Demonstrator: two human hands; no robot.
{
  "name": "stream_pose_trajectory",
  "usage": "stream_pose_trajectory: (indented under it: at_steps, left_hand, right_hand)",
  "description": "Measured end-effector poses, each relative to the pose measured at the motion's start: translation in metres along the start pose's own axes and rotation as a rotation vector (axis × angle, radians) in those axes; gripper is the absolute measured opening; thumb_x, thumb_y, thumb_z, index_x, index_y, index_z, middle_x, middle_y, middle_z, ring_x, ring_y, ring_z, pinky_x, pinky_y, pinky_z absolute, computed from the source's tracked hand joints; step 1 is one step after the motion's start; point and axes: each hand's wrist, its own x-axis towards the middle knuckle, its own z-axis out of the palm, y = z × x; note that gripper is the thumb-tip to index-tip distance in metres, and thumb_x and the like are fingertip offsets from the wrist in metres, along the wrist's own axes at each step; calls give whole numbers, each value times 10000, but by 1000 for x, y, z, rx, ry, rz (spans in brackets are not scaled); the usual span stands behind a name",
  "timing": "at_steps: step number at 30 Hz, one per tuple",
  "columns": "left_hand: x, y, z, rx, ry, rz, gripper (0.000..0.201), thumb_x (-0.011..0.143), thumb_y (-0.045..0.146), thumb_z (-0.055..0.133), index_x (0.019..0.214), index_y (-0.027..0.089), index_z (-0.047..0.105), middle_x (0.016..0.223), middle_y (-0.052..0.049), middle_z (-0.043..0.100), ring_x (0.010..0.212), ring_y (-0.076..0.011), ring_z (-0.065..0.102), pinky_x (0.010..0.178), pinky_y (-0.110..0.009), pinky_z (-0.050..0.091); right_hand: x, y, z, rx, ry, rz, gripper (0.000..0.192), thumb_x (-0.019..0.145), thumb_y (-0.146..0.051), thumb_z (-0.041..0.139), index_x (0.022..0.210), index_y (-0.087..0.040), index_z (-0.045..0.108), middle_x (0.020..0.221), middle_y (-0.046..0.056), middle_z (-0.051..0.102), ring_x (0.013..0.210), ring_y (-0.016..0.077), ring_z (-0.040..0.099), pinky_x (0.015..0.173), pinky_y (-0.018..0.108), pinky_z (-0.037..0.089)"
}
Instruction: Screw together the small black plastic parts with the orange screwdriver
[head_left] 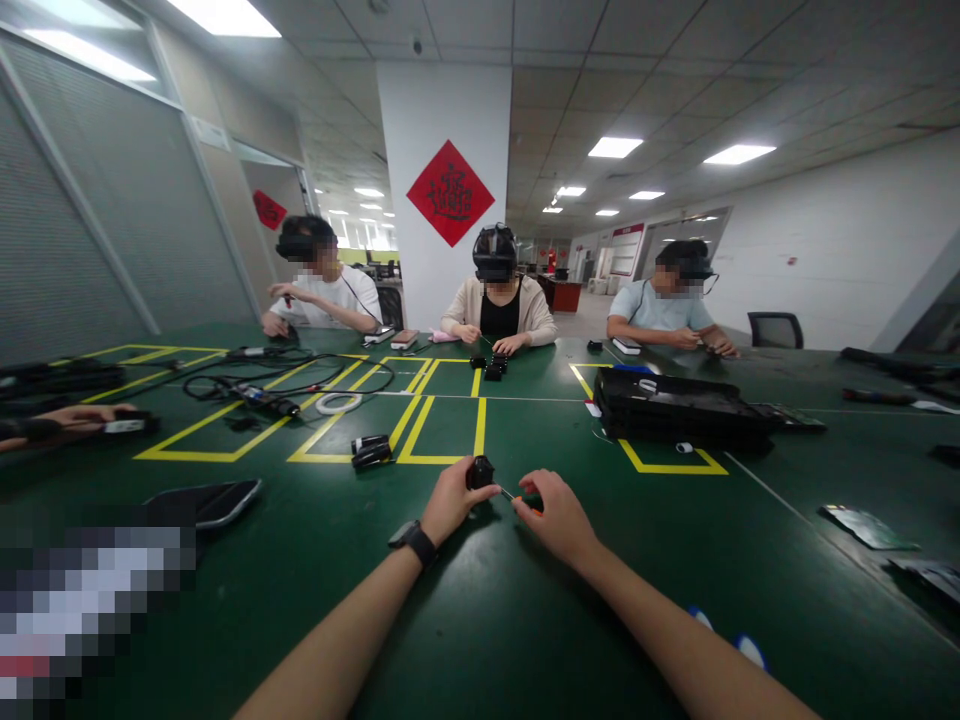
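Observation:
In the head view my left hand [452, 502], with a dark watch [414, 543] on its wrist, is closed around a small black block-like part [482, 470]. My right hand [561, 515] grips a screwdriver [535, 504] with a black and orange handle. Its thin metal shaft points left to my left thumb and the black part. Whether the tip touches the part I cannot tell. Both hands are just above the green table [480, 620]. Left of them and farther off lie two small black parts [371, 452] side by side.
Yellow tape [442, 460] outlines areas on the table. Black cables [255, 395] and a white coil [338, 402] lie left, a long black case [682, 410] right. Three people sit opposite; another person's hand [90, 420] reaches in from the left. A dark flat device [214, 502] lies near left.

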Motion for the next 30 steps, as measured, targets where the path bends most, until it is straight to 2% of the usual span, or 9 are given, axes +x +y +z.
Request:
stream_pose_trajectory:
  at_steps: [5, 8, 12, 17, 22, 25, 27, 30]
  left_hand:
    - [-1, 9, 2, 9, 15, 71, 331, 661, 320, 658, 955, 208, 556, 880, -38, 579, 809, -189, 517, 715, -288, 386]
    - [1, 12, -10, 277, 23, 162, 227, 691, 265, 633, 908, 226, 578, 914, -44, 544, 891, -209, 481, 776, -318, 366]
    - [2, 14, -23, 642, -66, 235, 118, 738, 179, 561, 853, 206, 558, 922, -52, 504, 895, -212, 451, 783, -338, 351]
    - [3, 11, -19, 846, -152, 233, 130, 798, 124, 442, 896, 186, 500, 904, -58, 506, 879, -205, 461, 781, -336, 356]
    - [3, 10, -17, 797, -148, 151, 227, 751, 99, 496, 960, 180, 462, 925, -57, 525, 892, -204, 482, 786, -325, 366]
    - [0, 18, -18, 637, -154, 176, 291, 741, 89, 493, 1010, 189, 443, 980, -54, 529, 934, -195, 487, 815, -315, 368]
    - [-4, 27, -15, 484, -190, 228, 335, 742, 99, 488, 1056, 196, 422, 1001, -51, 535, 935, -187, 498, 820, -308, 373]
    - [-9, 41, -6, 304, -249, 261, 450, 710, 88, 504, 1129, 199, 385, 1042, -56, 535, 949, -186, 506, 835, -308, 375]
  right_hand:
    - [0, -2, 3, 75, -22, -51, 211, 773, -276, 524, 964, -189, 537, 930, 61, 556, 893, 193, 487, 785, 307, 377]
    - [0, 2, 4, 82, -56, -16, 175, 768, -255, 518, 929, -192, 546, 885, 51, 562, 853, 182, 501, 757, 293, 389]
    - [1, 8, 2, 68, -62, 39, 115, 783, -209, 473, 865, -193, 552, 853, 40, 563, 812, 166, 513, 717, 274, 398]
    - [1, 11, 0, 44, -47, 47, 113, 788, -191, 461, 857, -194, 550, 844, 35, 557, 802, 160, 516, 706, 270, 406]
    - [0, 5, -2, -34, 10, -27, 162, 782, -219, 496, 933, -194, 547, 927, 62, 548, 874, 194, 504, 757, 314, 406]
    - [1, -6, -6, -67, 85, -125, 318, 763, -240, 544, 1075, -196, 503, 1026, 86, 529, 968, 231, 472, 830, 371, 378]
    - [1, -14, -8, -31, 84, -207, 380, 763, -243, 557, 1131, -206, 470, 1054, 83, 526, 994, 232, 461, 861, 383, 362]
    - [-1, -22, -7, 83, 45, -291, 333, 776, -266, 554, 1098, -211, 491, 1038, 75, 537, 968, 217, 477, 853, 365, 372]
